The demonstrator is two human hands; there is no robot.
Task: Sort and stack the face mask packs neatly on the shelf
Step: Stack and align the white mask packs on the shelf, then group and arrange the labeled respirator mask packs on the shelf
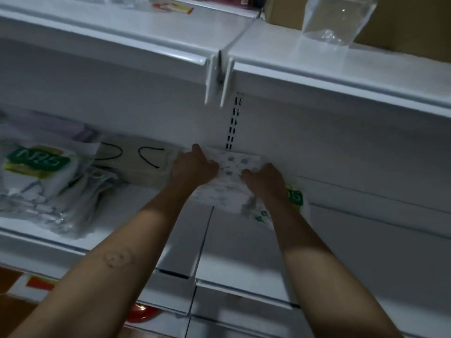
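At the back of the shelf (234, 242), close under the slotted upright (233, 123), both hands were on one patterned pack (231, 178). The left hand (195, 167) held its left edge and the right hand (264, 180) its right side; each grip was closed on the pack with fingers curled, though blur hid the fingertips. The pack lay flat, or nearly so, its right end overlapping a green pack (296, 197) partly covered by the right wrist. To finish this step well, in my judgement, the pack ought to be squared to the back wall and set down level, with both hands letting go together so the slippery film does not slide; the green pack beneath looked askew and would want straightening first, or kept apart if it is another sort. Further left, a loose pile (36, 172) with a green label sat unsorted, sprawling toward the shelf's front edge, and white looped packs (136, 158) lay between that pile and the left hand. On the upper shelf (317, 76) stood a clear bag (334, 20), which appeared empty. Behind it was a cardboard box (402, 25); its contents could not be seen.
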